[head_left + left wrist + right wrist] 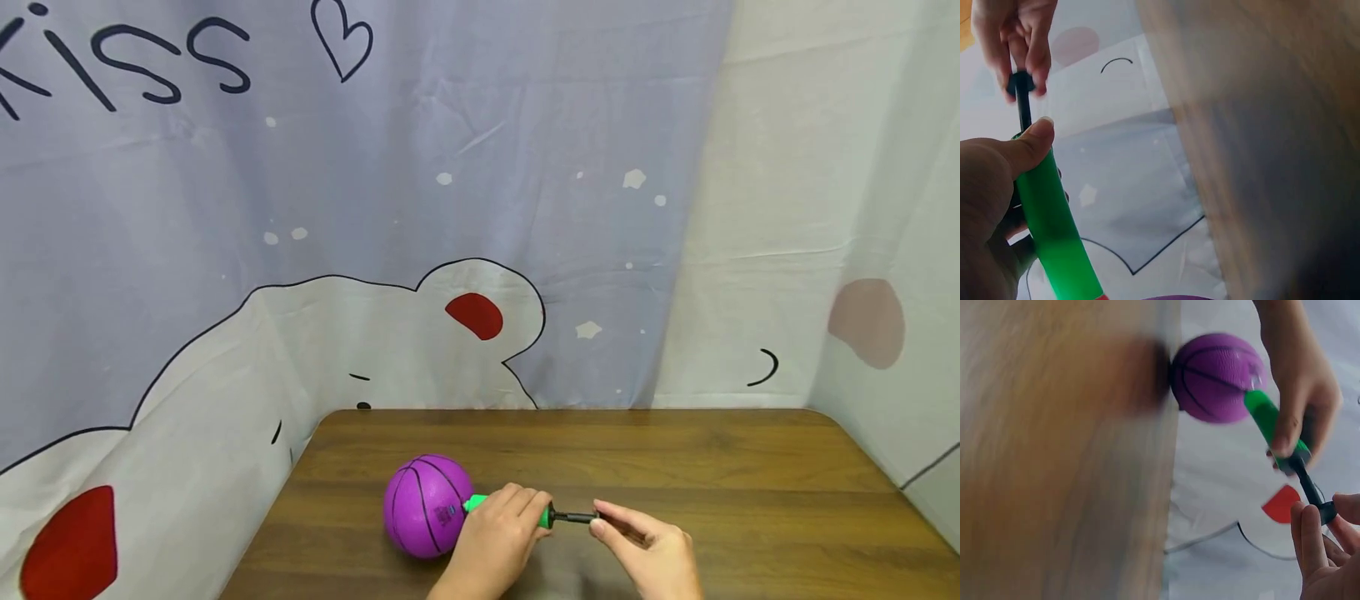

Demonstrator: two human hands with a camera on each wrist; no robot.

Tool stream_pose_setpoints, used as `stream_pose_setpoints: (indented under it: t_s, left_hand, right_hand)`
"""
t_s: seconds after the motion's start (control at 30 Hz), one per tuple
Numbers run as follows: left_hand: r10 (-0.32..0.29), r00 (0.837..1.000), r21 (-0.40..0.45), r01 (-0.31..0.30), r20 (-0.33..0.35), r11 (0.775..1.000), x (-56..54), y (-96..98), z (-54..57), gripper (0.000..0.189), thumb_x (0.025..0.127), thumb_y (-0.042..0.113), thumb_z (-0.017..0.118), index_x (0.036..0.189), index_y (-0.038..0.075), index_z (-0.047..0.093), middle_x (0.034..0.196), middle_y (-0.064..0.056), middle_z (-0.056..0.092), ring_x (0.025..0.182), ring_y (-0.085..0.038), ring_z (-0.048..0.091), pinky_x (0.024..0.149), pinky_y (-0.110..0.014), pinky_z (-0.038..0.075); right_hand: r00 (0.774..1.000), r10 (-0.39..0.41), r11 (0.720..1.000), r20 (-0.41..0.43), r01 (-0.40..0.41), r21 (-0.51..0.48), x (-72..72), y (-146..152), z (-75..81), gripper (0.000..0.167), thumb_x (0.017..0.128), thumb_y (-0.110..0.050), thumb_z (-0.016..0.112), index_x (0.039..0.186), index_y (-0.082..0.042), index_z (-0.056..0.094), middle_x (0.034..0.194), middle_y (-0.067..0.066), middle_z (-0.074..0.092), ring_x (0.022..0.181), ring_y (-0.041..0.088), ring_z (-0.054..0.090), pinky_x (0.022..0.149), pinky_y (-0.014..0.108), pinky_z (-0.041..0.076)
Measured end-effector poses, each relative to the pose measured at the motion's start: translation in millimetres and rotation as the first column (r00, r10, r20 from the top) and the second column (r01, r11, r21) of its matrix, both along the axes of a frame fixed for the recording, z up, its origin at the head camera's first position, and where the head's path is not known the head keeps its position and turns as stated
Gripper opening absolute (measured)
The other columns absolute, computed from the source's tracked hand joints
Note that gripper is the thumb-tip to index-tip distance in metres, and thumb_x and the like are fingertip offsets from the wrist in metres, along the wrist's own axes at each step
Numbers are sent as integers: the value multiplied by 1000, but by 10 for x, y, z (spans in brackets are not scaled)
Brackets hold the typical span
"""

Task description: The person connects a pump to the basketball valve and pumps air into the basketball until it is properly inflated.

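Observation:
A purple ball (422, 510) with black seam lines sits on the wooden table. My left hand (498, 533) grips the green barrel of a small hand pump (1054, 219), its front end right at the ball's side. From the barrel's other end a black rod (574, 517) sticks out toward the right. The thumb and fingers of my right hand (648, 546) pinch the black handle (1327, 512) at the end of that rod. In the right wrist view the ball, pump and both hands stand roughly in one line.
The brown wooden table (787, 500) reaches back to a hanging cloth (480, 167) printed with white bear shapes, red patches and lettering. More of the cloth hangs along the table's left and right sides.

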State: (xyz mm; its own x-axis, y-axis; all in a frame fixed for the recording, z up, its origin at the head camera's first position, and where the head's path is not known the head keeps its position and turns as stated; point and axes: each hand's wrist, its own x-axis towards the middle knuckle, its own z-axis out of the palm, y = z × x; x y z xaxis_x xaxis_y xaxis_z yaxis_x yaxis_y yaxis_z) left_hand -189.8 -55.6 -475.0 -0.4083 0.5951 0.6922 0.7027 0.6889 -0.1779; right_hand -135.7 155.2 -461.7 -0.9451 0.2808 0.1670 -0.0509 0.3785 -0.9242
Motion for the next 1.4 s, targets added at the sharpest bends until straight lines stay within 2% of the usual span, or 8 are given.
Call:
stream_pose_setpoints:
  t_s: [0.23,0.4,0.6,0.8,0.9,1.13,1.27,1.4]
  left_hand:
    - [1,1000,25,-1,18,1000,-43,-98,16,43,75,30,86,111,14,68,99,7,68,91,-10,63,86,-23,55]
    - [-2,1000,15,2,16,1000,-50,-131,9,44,75,29,86,111,13,68,99,6,67,92,-10,63,87,-24,55]
    - [-4,999,18,5,-39,1000,-25,-118,3,41,77,28,86,109,9,70,99,2,69,92,-13,64,88,-25,56]
    - [-12,996,-5,12,-86,1000,8,5,-35,44,73,30,89,107,8,71,98,1,70,90,-11,65,87,-23,57]
    - [-13,998,-22,11,-67,1000,31,63,-53,47,70,32,92,106,9,72,98,2,71,90,-10,65,85,-21,57]
    - [-32,999,-30,32,10,999,46,62,-57,41,77,36,86,108,13,71,99,6,70,92,-7,64,83,-18,56]
    - [-23,998,1,23,50,1000,9,-7,-29,40,77,35,86,109,17,70,100,9,70,93,-6,64,84,-21,56]
    - [4,997,11,-5,79,1000,-8,-75,32,44,76,33,87,113,16,71,101,9,69,93,-7,63,85,-22,55]
  right_hand:
    - [999,-19,999,47,17,28,59,278,77,32,84,-35,82,111,-17,79,86,-6,78,79,5,74,70,14,55]
    - [994,-13,999,106,9,35,73,343,97,38,84,-41,81,114,-18,78,87,-6,78,80,4,74,72,15,55]
    - [998,9,997,61,-13,73,51,232,87,34,83,-36,83,111,-19,79,84,-9,78,79,4,74,71,18,57]
    - [999,32,999,-7,-32,34,9,26,13,27,82,-25,84,108,-17,80,90,-3,78,79,4,74,69,17,58]
    - [998,55,998,-25,-55,-4,-15,-68,-32,27,82,-23,84,107,-15,81,95,2,78,81,5,74,69,18,59]
    - [997,83,994,3,-83,-70,-31,-146,-72,25,80,-20,86,104,-15,81,95,3,78,79,6,74,68,20,59]
    - [997,75,995,33,-73,-73,-32,-74,-34,26,80,-23,86,104,-16,81,94,1,78,80,7,74,70,20,59]
    - [995,50,996,90,-43,-78,-16,100,16,32,81,-32,85,109,-16,80,95,1,79,82,8,75,71,19,58]
